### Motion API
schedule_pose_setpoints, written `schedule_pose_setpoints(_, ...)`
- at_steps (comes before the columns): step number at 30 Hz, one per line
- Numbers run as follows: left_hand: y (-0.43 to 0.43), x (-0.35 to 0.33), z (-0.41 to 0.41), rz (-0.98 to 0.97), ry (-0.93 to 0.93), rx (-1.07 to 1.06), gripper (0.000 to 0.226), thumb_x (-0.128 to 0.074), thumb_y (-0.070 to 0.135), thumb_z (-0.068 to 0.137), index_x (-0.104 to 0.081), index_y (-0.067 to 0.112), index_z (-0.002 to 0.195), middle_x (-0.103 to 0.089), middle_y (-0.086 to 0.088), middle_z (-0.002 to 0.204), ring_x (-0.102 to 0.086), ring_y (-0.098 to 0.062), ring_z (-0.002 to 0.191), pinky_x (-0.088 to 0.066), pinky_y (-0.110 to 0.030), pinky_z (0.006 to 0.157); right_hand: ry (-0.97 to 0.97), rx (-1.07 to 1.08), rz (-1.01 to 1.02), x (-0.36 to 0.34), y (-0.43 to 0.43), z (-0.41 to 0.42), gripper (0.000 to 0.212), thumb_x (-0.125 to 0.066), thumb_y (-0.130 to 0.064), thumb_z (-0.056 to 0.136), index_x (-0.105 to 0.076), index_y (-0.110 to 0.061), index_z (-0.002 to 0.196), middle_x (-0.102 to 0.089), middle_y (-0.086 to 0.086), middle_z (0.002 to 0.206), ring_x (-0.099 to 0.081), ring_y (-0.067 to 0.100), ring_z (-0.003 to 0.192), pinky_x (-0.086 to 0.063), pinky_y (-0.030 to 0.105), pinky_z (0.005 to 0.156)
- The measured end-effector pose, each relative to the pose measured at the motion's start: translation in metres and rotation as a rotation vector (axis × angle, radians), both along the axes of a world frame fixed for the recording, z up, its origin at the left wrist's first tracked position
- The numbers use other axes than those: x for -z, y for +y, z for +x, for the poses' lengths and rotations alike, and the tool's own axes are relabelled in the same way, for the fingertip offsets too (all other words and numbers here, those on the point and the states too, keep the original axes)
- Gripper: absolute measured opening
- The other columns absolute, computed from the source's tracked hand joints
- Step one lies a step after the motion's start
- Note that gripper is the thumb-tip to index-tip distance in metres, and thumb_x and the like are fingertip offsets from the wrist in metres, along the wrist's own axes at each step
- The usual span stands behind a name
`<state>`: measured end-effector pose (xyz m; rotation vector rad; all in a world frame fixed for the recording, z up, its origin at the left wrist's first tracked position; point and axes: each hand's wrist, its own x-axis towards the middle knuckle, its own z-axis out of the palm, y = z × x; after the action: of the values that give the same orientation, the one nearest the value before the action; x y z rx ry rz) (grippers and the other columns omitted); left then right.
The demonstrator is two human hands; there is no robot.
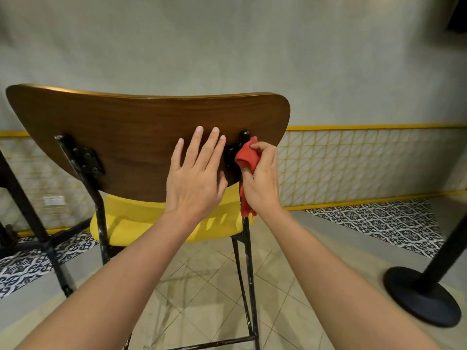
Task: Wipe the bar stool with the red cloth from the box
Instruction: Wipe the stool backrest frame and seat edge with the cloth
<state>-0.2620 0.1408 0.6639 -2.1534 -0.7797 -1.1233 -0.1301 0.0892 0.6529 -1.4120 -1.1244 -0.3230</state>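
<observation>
Head view: left hand [194,178] flat, fingers straight, bracing the bar stool [121,127] at its backrest. Right hand [264,180] grips the bunched red cloth [247,157] at the backrest's lower right corner, seemingly around the black post [249,261]. Best brace firmly and drag the cloth steadily downward.

both forearms are bare right up to the edge of view, slender and smooth. the left hand [194,178] has long fingers with short, trimmed nails; the right hand [262,178] is bare too, knuckles showing.
</observation>
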Motion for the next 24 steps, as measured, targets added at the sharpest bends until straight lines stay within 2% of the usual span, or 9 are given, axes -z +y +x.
schedule_pose_setpoints(3,0.003,0.0,-0.001,0.02,0.013,-0.014,0.061,-0.047,0.033,0.089,-0.035,0.013,0.145,-0.031,-0.007,0.153,-0.021,-0.027,0.144,-0.014,-0.047,0.114,0.046,0.019,0.062,-0.007,0.005,-0.006,0.034,-0.059,-0.006,0.084,-0.045,-0.009,0.115,-0.044,0.007,0.116,-0.042,0.013,0.103,-0.035,0.018,0.087)
schedule_pose_setpoints(5,0.004,0.001,-0.001,0.028,0.014,-0.015,0.061,-0.048,0.033,0.089,-0.036,0.013,0.145,-0.031,-0.007,0.153,-0.021,-0.027,0.144,-0.014,-0.047,0.114,0.013,0.043,0.046,0.001,0.005,-0.004,0.031,-0.057,-0.004,0.083,-0.047,-0.009,0.111,-0.044,0.005,0.111,-0.043,0.014,0.1,-0.038,0.023,0.085)
schedule_pose_setpoints(8,0.005,0.001,-0.001,0.034,0.023,-0.016,0.061,-0.048,0.033,0.089,-0.036,0.014,0.145,-0.03,-0.007,0.154,-0.02,-0.026,0.144,-0.013,-0.048,0.114,-0.067,0.017,-0.097,0.019,-0.003,0.009,0.026,-0.056,-0.001,0.082,-0.049,-0.01,0.106,-0.042,-0.001,0.105,-0.046,0.019,0.099,-0.043,0.035,0.086)
schedule_pose_setpoints(10,0.006,0.001,-0.002,0.033,0.022,-0.02,0.061,-0.048,0.034,0.089,-0.036,0.014,0.145,-0.03,-0.007,0.154,-0.019,-0.026,0.144,-0.013,-0.048,0.115,-0.098,-0.01,-0.148,0.018,-0.007,0.015,0.023,-0.055,0.0,0.083,-0.049,-0.01,0.104,-0.045,-0.002,0.103,-0.045,0.018,0.098,-0.04,0.034,0.086)
schedule_pose_setpoints(13,0.005,0.0,-0.002,0.037,0.027,-0.016,0.06,-0.048,0.034,0.089,-0.037,0.013,0.145,-0.03,-0.006,0.154,-0.018,-0.025,0.144,-0.014,-0.048,0.114,-0.083,-0.025,-0.063,-0.004,-0.008,0.015,0.021,-0.055,-0.002,0.085,-0.049,-0.016,0.099,-0.048,-0.004,0.101,-0.046,0.015,0.094,-0.038,0.026,0.081)
schedule_pose_setpoints(15,0.006,-0.001,-0.004,0.039,0.033,-0.011,0.061,-0.05,0.033,0.088,-0.038,0.013,0.144,-0.03,-0.006,0.154,-0.018,-0.026,0.144,-0.014,-0.049,0.114,-0.091,-0.019,0.039,-0.021,-0.009,0.017,0.023,-0.06,-0.001,0.082,-0.054,-0.016,0.098,-0.053,-0.003,0.099,-0.051,0.018,0.093,-0.042,0.028,0.08)
schedule_pose_setpoints(20,0.006,-0.001,-0.004,0.042,0.03,-0.004,0.061,-0.051,0.032,0.087,-0.038,0.013,0.144,-0.031,-0.006,0.154,-0.019,-0.026,0.144,-0.014,-0.049,0.114,-0.286,0.045,0.133,-0.03,-0.014,0.025,0.033,-0.067,0.006,0.069,-0.07,-0.007,0.099,-0.062,0.009,0.103,-0.058,0.026,0.097,-0.049,0.032,0.08)
schedule_pose_setpoints(24,0.003,0.0,-0.002,0.028,0.01,-0.003,0.059,-0.05,0.031,0.088,-0.04,0.013,0.143,-0.031,-0.006,0.154,-0.019,-0.026,0.144,-0.014,-0.048,0.114,-0.498,0.082,-0.021,-0.016,-0.02,0.031,0.039,-0.069,0.011,0.065,-0.073,-0.006,0.099,-0.062,0.014,0.098,-0.06,0.032,0.093,-0.055,0.042,0.072)
